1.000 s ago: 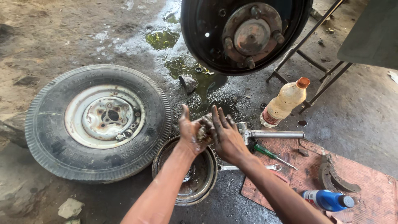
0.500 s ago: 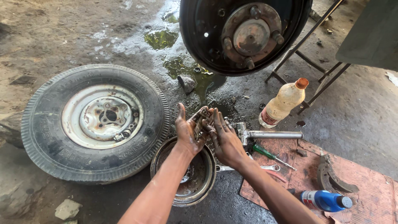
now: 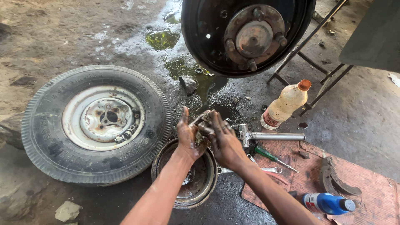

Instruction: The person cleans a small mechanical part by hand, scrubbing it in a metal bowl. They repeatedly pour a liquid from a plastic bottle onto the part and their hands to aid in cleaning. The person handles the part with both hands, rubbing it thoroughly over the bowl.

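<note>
Two hands, left (image 3: 188, 135) and right (image 3: 225, 139), clasping greasy part (image 3: 203, 121) between palms, above drum (image 3: 185, 177); wheel (image 3: 98, 123) left.

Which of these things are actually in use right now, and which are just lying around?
In use: left hand and right hand pressed around a small greasy metal part, above the brake drum.

Lying about: wheel, pale bottle, blue bottle, screwdriver, spanner, brake shoe.
</note>
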